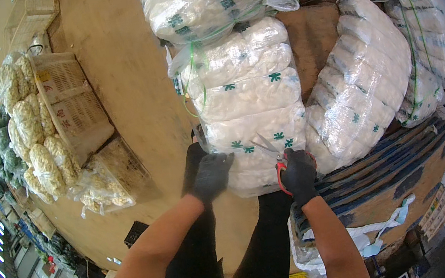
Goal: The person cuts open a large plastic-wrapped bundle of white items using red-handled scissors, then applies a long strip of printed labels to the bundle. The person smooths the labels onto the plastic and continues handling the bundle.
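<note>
In front of me stands a tall clear plastic bag (251, 96) packed with white bundles and printed with green marks. My left hand (212, 176), in a dark glove, is closed on its lower left edge; the fingertips are partly hidden. My right hand (299, 176), gloved too, grips scissors (282, 171) by their red handles at the bag's lower right. The scissor blades are spread and point up and left over the bag. A loose green string (197, 84) hangs along the bag's upper left side. Another full bag (206, 2) lies beyond it.
More white packed bags (365, 81) stand to the right, some tied with green string. Below them is a stack of dark-edged boards (385, 171). To the left, plastic crates (73, 98) stand beside bags of pale yellowish goods (38, 133). Brown floor (126, 84) lies between.
</note>
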`<state>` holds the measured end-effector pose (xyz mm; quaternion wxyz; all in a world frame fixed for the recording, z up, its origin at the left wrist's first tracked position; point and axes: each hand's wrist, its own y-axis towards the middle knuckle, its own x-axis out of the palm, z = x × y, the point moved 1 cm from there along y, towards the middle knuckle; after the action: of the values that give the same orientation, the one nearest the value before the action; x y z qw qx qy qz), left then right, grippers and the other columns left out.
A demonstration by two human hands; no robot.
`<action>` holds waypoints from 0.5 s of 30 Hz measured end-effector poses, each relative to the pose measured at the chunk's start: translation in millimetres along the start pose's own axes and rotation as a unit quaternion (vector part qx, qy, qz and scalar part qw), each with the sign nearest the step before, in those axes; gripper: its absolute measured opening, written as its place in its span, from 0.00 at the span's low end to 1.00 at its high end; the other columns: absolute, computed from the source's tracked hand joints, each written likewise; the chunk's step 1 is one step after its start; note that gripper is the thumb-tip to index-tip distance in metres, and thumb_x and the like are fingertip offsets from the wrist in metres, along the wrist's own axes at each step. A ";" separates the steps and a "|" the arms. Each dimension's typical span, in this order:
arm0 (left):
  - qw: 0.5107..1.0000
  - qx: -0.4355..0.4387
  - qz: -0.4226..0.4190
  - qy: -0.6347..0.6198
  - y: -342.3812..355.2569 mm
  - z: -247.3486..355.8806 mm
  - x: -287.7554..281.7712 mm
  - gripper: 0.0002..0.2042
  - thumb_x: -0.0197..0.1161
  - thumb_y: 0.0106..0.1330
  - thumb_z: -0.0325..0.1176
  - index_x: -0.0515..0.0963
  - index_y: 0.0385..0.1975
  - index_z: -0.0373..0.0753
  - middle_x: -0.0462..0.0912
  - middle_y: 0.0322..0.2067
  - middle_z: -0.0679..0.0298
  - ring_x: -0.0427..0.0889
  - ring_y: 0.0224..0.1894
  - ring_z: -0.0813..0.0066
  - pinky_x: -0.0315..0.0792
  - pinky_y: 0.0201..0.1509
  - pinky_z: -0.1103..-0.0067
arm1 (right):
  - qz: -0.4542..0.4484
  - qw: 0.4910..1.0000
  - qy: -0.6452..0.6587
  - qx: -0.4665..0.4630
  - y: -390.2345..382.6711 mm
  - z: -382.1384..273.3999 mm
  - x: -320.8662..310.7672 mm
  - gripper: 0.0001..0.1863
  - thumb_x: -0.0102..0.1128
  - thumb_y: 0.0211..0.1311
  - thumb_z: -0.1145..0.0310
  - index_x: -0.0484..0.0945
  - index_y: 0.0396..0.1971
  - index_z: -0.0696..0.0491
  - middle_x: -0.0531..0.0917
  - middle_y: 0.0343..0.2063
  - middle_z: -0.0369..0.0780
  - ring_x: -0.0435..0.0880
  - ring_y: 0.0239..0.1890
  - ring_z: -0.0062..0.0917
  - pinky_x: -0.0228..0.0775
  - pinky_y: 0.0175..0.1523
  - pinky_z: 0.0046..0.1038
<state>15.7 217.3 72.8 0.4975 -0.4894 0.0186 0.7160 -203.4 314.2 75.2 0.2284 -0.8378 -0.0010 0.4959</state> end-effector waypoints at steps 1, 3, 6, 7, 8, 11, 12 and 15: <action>1.000 0.005 -0.014 -0.023 0.7 -4.8 0.1 0.19 0.50 0.48 0.26 0.68 0.43 0.36 0.72 0.34 0.57 0.71 0.39 0.61 0.64 0.43 0.69 | 0.022 0.999 0.022 -0.016 1.0 -0.4 3.9 0.16 0.63 0.38 0.66 0.72 0.28 0.56 0.73 0.23 0.44 0.73 0.29 0.38 0.63 0.35 0.37; 0.998 0.008 -0.052 -0.035 0.1 -10.8 -0.8 0.19 0.52 0.47 0.26 0.68 0.42 0.35 0.73 0.34 0.57 0.71 0.38 0.60 0.66 0.41 0.69 | -0.002 0.997 0.083 0.009 -1.5 -3.4 6.3 0.17 0.65 0.38 0.67 0.71 0.29 0.56 0.73 0.23 0.43 0.72 0.28 0.38 0.64 0.34 0.35; 0.995 0.013 -0.094 -0.031 4.2 -10.1 -7.9 0.16 0.50 0.49 0.26 0.70 0.40 0.36 0.73 0.32 0.57 0.72 0.37 0.61 0.66 0.39 0.69 | 0.014 0.978 0.194 0.075 -12.8 -11.7 17.3 0.17 0.66 0.38 0.68 0.71 0.30 0.56 0.72 0.22 0.42 0.72 0.27 0.36 0.65 0.32 0.32; 0.995 0.013 -0.090 -0.045 4.3 -10.3 -12.6 0.14 0.48 0.50 0.26 0.71 0.39 0.37 0.73 0.32 0.56 0.73 0.36 0.61 0.66 0.38 0.69 | 0.027 0.966 0.236 0.098 -12.7 -21.0 22.0 0.17 0.66 0.39 0.68 0.70 0.30 0.56 0.71 0.22 0.42 0.72 0.26 0.35 0.65 0.31 0.31; 0.994 0.014 -0.086 -0.060 5.0 -11.5 -14.1 0.13 0.47 0.51 0.26 0.72 0.38 0.37 0.74 0.31 0.56 0.73 0.36 0.60 0.66 0.38 0.69 | 0.038 0.954 0.253 0.159 -9.2 -32.2 26.0 0.13 0.63 0.41 0.69 0.71 0.27 0.56 0.73 0.20 0.42 0.73 0.27 0.35 0.66 0.33 0.31; 0.994 0.070 -0.073 -0.043 3.4 -22.4 -3.4 0.14 0.48 0.51 0.26 0.71 0.39 0.36 0.74 0.33 0.56 0.73 0.36 0.61 0.67 0.37 0.69 | -0.016 0.934 0.304 0.186 45.9 -53.7 27.9 0.13 0.62 0.43 0.70 0.71 0.29 0.55 0.74 0.21 0.43 0.74 0.29 0.34 0.66 0.35 0.30; 0.993 0.087 -0.049 -0.059 9.6 -20.0 -3.2 0.14 0.48 0.51 0.26 0.71 0.39 0.36 0.74 0.35 0.55 0.73 0.36 0.61 0.67 0.37 0.69 | 0.029 0.910 0.369 0.185 62.9 -51.1 38.7 0.11 0.61 0.45 0.71 0.70 0.29 0.55 0.75 0.22 0.43 0.75 0.28 0.33 0.67 0.34 0.29; 0.990 0.121 -0.009 -0.065 28.5 -11.4 -10.5 0.15 0.49 0.51 0.26 0.70 0.41 0.36 0.74 0.38 0.54 0.74 0.35 0.62 0.67 0.35 0.69 | 0.136 0.896 0.422 0.028 132.1 -79.8 0.1 0.10 0.59 0.45 0.74 0.71 0.30 0.55 0.77 0.23 0.41 0.77 0.26 0.30 0.68 0.31 0.27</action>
<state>3.0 189.8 61.3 0.5596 -0.3778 0.0683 0.7345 -166.7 165.4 56.6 0.1611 -0.9535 0.2234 0.1222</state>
